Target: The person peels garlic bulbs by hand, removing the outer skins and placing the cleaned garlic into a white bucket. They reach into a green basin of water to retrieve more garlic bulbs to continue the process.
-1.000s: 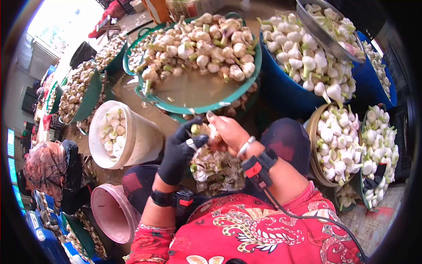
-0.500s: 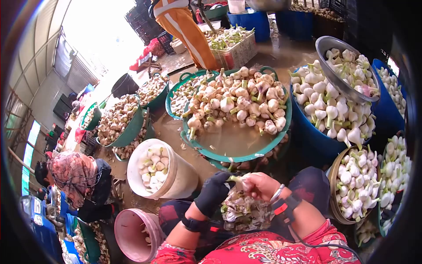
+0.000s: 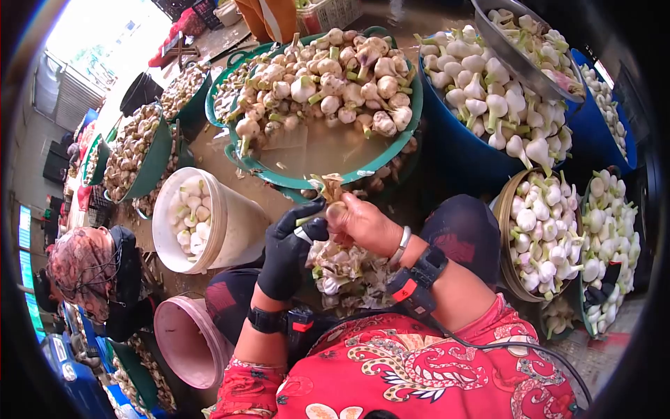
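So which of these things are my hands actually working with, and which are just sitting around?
In hand: gloved left hand and bare right hand, both gripping the garlic bulb; pile of skins beneath them.
Sitting around: green tub of garlic, blue tub, white bucket, pink bucket, a person at left.

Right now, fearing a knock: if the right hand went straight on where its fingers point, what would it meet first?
Right hand, gripping a garlic bulb, would likely meet the green tub rim; depth unclear.
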### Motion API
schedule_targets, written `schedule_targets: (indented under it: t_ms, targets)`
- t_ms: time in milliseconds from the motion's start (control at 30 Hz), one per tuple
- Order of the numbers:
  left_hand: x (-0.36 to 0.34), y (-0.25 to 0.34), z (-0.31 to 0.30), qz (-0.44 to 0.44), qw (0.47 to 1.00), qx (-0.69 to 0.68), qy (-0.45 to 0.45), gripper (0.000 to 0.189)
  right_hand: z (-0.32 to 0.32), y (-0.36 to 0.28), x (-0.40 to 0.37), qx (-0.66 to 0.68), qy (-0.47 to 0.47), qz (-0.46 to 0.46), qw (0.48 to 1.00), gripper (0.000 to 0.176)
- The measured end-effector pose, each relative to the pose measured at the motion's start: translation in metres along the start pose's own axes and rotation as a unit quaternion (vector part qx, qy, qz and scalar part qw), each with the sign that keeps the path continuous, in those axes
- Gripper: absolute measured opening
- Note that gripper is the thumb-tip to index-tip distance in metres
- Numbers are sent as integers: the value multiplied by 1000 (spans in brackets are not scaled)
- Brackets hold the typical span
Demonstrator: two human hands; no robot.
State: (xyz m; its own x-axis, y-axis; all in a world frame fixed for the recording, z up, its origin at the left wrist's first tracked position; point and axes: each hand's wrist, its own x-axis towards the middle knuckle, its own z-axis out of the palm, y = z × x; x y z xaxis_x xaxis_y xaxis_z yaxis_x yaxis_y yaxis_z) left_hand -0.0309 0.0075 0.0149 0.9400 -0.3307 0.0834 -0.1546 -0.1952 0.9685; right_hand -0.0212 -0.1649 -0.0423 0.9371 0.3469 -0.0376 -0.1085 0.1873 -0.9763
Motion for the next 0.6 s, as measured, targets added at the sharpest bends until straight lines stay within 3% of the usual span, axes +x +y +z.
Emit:
schedule_targets:
  t_ms: [33, 100, 133, 200, 233, 300, 333, 367, 400, 467, 533, 600]
  targets:
    - [1, -1, -1, -2, 1000, 0, -4, 38, -3, -6, -1, 105, -18, 66, 992, 36]
    - [2, -6, -3, -121, 965, -233, 11, 29, -4, -30, -3, 240, -13, 164, 957, 42]
    - [2, -10, -5, -125, 964, -234, 9, 29, -4, -24, 2, 325, -39, 121, 937, 33]
    - [2, -16, -9, -48, 992, -104, -58, 25, 4, -17, 6, 356, 72, 72, 929, 21]
    - [5, -16, -9, -49, 991, -106, -58, 25, 5, -12, 9, 355, 72, 74, 929, 21]
    - [7, -14, -10, 76, 993, 85, -20, 25, 7, -1, 12, 216, 138, -35, 966, 16]
    - [5, -20, -13, 75, 993, 84, -16, 25, 5, -6, 10, 215, 135, -33, 967, 16]
    - [5, -32, -18, -40, 996, -67, 30, 23, 0, -17, 7, 256, 132, -57, 956, 18]
    - [5, -46, -26, -152, 962, -215, 74, 23, -5, -28, 5, 298, 128, -82, 942, 21]
    - [1, -83, -46, -144, 967, -193, 81, 25, -11, -38, 0, 252, 112, -102, 956, 20]
    - [-1, -104, -62, -143, 971, -174, 80, 27, -13, -42, -5, 238, 177, -69, 952, 19]
    - [5, -109, -72, -203, 876, -422, 116, 24, -34, -40, -3, 396, 251, -99, 878, 21]
